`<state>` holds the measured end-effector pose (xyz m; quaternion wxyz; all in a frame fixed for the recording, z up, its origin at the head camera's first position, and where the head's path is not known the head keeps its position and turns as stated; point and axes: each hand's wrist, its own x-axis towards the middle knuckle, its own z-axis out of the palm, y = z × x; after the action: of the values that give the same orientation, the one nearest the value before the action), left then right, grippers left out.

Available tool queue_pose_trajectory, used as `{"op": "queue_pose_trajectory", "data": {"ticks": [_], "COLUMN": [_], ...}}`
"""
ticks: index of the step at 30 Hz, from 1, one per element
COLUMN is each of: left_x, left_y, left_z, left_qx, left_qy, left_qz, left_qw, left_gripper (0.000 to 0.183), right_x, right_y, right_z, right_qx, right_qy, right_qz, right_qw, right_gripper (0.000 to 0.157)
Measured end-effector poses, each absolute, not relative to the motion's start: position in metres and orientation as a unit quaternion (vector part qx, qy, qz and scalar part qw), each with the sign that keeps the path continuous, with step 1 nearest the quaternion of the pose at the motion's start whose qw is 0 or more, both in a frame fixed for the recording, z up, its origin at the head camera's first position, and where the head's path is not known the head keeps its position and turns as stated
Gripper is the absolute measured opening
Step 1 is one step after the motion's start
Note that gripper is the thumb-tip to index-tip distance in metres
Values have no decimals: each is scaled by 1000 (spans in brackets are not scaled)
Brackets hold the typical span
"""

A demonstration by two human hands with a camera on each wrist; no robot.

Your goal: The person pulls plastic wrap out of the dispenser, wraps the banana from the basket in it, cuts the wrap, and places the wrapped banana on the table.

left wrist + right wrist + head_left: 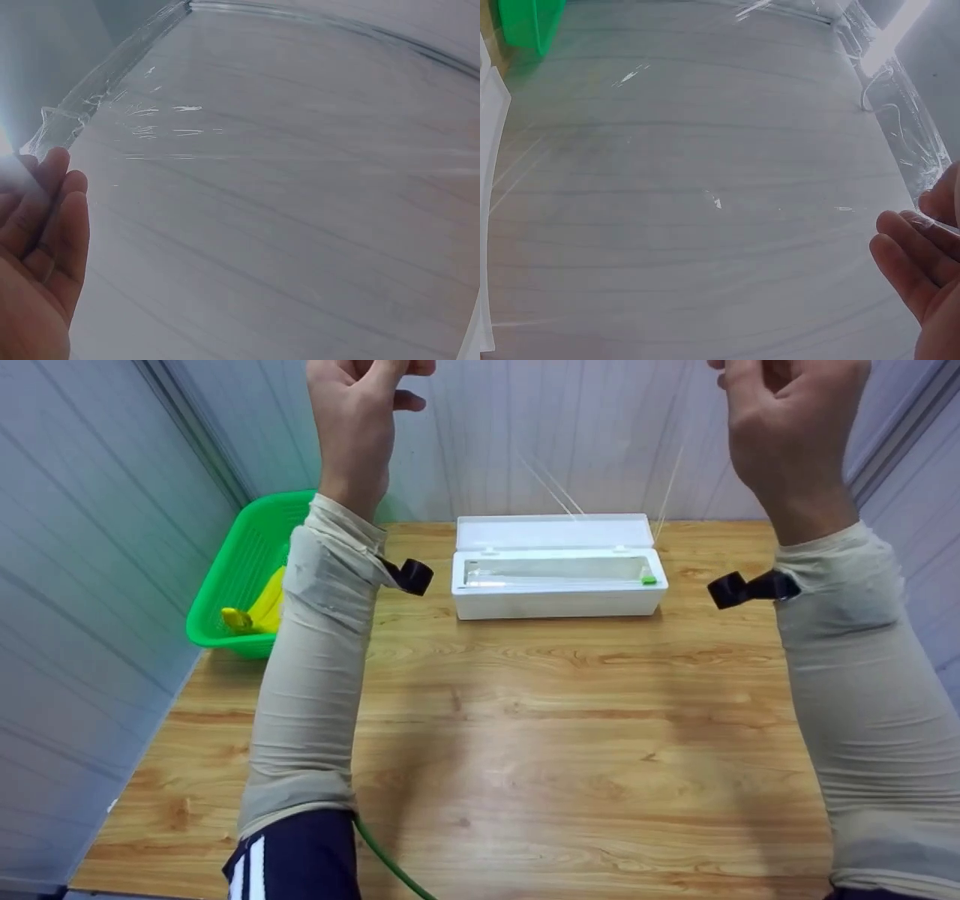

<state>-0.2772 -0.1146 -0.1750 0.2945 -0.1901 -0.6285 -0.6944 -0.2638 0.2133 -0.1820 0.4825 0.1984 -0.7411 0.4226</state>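
Note:
A clear sheet of cling film (262, 161) stretches between my two raised hands. In the left wrist view, my left hand (356, 431) pinches its bunched edge between thumb and fingers. My right hand (930, 255) pinches the opposite corner, level with the left one near the top of the head view. Below and between them, a white cling film dispenser (559, 604) stands on the table with its lid (555, 531) tipped back. A green slide cutter (649, 580) sits at the right end of its opening. Faint shiny creases mark the film above the box.
Left of the dispenser, a green basket (225, 562) holds yellow bananas (266, 604). The wooden table (517, 735) meets white panelled walls (487, 442) at the back and sides. A green cable (386, 859) runs from under my left sleeve.

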Motion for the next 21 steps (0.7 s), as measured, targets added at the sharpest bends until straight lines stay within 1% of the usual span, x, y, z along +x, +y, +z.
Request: {"op": "queue_pose_trajectory", "data": {"ticks": [5, 13, 17, 21], "left_x": [-270, -259, -253, -248], "left_y": [-120, -128, -129, -125], "left_z": [-181, -194, -200, -207], "left_qx": [-215, -249, -277, -294], "left_qy": [-634, -650, -650, -645], "left_qz": [-677, -627, -616, -622], "left_qw": [305, 349, 349, 333], "left_gripper": [13, 10, 12, 11], "right_x": [-246, -222, -211, -204], "right_y": [210, 210, 213, 217], "right_z": [-184, -197, -206, -212], "right_qx": [215, 269, 303, 305], "right_qy": [-752, -736, -722, -715], "right_qz": [401, 411, 424, 435], "right_qw": [477, 465, 455, 454], "right_gripper": [21, 17, 14, 12]}}
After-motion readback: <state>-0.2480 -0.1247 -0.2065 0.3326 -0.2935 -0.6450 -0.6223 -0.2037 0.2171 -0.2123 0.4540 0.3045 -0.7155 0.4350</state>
